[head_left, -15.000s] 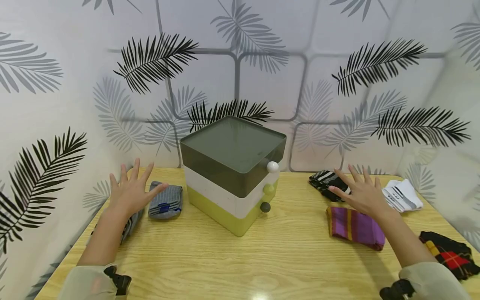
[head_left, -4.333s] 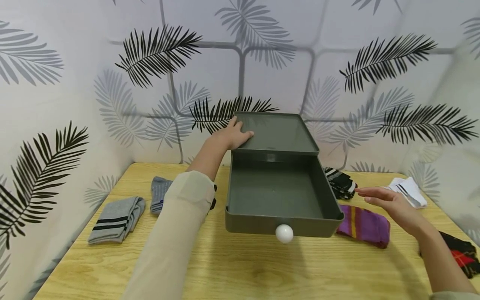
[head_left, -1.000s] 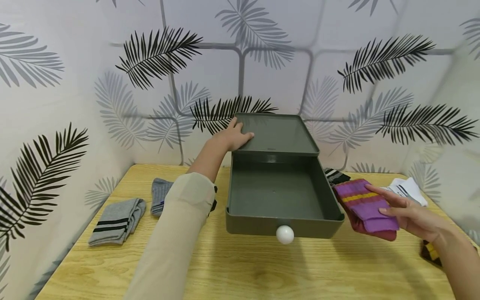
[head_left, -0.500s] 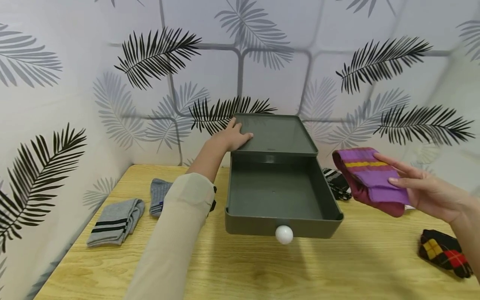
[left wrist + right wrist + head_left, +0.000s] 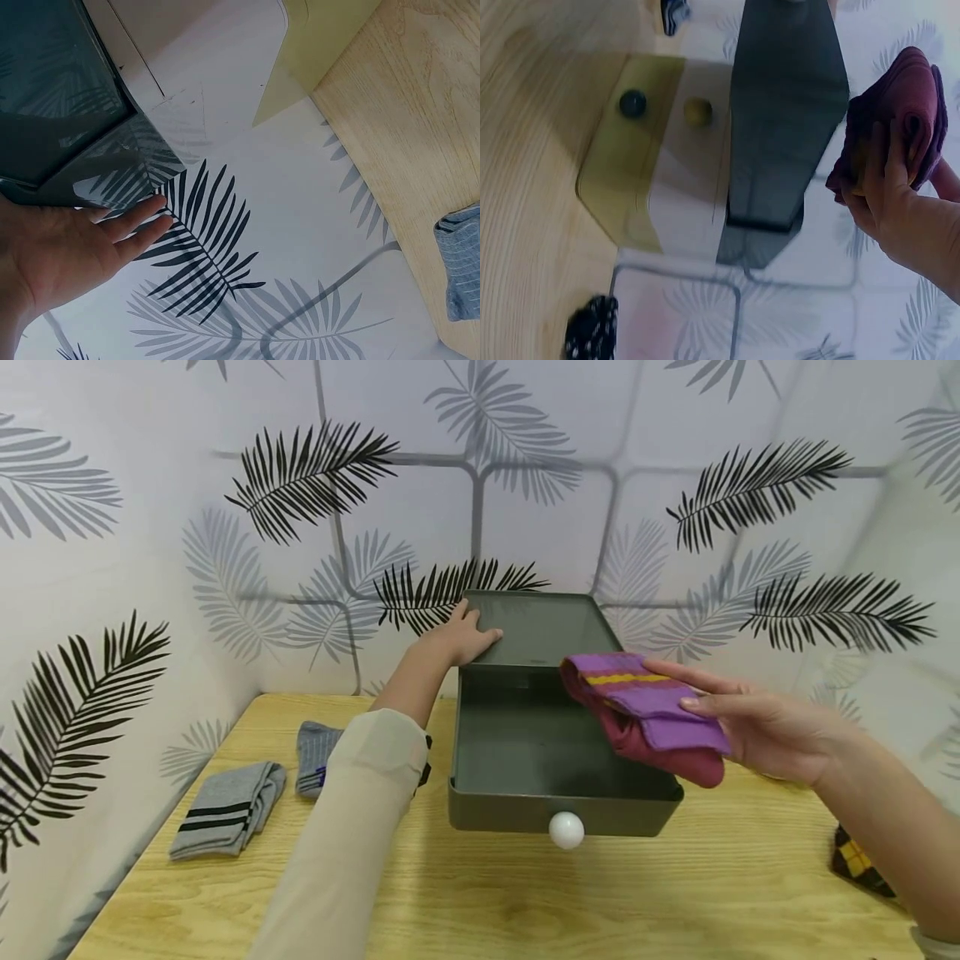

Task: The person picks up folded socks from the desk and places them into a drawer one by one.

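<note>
Purple striped sock: now above the pulled-out drawer, no longer beside it; seemingly positioned for stowing.
Right hand: pinching the sock.
Left hand: outspread on the cabinet top, empty.

The sock is purple with a yellow stripe, the drawer dark grey-green.
</note>
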Tool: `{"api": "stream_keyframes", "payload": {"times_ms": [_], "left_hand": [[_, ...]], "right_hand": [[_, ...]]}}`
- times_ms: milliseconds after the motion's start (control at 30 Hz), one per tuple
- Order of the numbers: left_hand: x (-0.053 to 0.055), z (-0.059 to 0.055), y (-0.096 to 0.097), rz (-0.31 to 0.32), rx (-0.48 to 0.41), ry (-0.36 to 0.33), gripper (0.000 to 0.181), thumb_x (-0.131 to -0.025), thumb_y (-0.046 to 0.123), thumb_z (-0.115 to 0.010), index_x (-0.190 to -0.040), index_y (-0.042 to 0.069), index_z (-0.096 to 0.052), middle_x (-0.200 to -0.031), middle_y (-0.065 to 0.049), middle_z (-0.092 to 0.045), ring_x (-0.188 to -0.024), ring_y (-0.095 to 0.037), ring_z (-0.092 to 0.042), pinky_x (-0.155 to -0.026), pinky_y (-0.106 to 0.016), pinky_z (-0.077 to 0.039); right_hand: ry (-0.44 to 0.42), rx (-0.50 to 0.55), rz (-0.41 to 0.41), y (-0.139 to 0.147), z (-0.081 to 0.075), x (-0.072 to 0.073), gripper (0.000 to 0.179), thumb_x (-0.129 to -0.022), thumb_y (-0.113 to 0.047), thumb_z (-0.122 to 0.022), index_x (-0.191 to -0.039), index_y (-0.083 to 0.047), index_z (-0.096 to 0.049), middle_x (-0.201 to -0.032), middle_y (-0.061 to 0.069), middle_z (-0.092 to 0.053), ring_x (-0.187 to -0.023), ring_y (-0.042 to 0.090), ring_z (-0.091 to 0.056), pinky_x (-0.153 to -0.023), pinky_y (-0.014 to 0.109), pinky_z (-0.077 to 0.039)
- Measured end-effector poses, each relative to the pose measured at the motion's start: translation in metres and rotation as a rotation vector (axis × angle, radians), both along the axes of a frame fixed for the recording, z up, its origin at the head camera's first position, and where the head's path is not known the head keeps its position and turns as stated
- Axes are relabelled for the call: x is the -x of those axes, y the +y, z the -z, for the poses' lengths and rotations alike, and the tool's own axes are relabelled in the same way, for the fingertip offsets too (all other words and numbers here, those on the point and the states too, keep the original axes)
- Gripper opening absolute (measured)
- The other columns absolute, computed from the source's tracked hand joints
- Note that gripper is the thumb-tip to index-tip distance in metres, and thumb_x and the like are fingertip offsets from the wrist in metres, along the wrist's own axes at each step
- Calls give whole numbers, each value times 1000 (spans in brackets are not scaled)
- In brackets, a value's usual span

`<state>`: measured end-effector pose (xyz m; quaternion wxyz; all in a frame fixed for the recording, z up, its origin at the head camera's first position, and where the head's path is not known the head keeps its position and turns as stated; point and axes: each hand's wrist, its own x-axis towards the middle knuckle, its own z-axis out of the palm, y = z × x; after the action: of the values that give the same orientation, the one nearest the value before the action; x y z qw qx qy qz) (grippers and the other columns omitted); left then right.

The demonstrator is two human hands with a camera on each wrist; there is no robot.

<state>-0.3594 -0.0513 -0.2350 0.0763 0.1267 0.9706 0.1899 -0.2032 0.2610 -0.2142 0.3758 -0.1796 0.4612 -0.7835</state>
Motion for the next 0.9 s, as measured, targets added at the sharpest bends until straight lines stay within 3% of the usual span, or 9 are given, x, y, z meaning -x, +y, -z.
{"api": "stream_keyframes", "payload": {"times_ms": [233, 533, 700, 833, 900], "left_hand": [[-1, 0, 0, 6, -2, -11, 68, -97, 52, -26, -150, 16, -5, -152, -2, 13, -136, -32, -9, -104, -50, -19], [0, -1, -1, 14, 3, 5, 68, -97, 51, -27, -149, 13, -6, -152, -5, 12, -137, -31, -7, -105, -48, -20], [0, -1, 0, 6, 10, 13, 67, -98, 51, -27, -149, 13, -7, -152, -5, 11, -137, -31, -8, -105, -48, -20], [-2, -1, 1, 5, 4, 9, 67, -98, 50, -27, -149, 12, -7, -152, -5, 11, -137, -30, -8, -106, -47, -19], [-2, -1, 1, 6, 5, 9, 67, -98, 50, -27, -149, 12, -7, -152, -5, 11, -137, -30, -8, -106, -47, -19]], "right_hand": [[30, -130, 60, -46, 8, 3, 44, -96, 0, -42, -136, -18, -48, -135, 12, -34, -108, 24, -54, -90, 35, -44], [90, -319, 254, -94, 20, 6, 69, -91, 2, -51, -148, -9, -14, -141, 15, -24, -106, 19, -53, -90, 32, -43], [160, -422, 275, -114, 29, 7, 70, -93, 1, -48, -149, -9, -8, -148, 16, -8, -110, 21, -44, -89, 31, -40], [221, -529, 266, -125, 36, 6, 72, -93, 0, -51, -149, -12, -8, -150, 15, 1, -122, 27, -32, -99, 41, -32], [254, -576, 261, -128, 38, 6, 73, -92, -2, -53, -149, -12, -9, -150, 14, -1, -127, 30, -28, -102, 46, -27]]}}
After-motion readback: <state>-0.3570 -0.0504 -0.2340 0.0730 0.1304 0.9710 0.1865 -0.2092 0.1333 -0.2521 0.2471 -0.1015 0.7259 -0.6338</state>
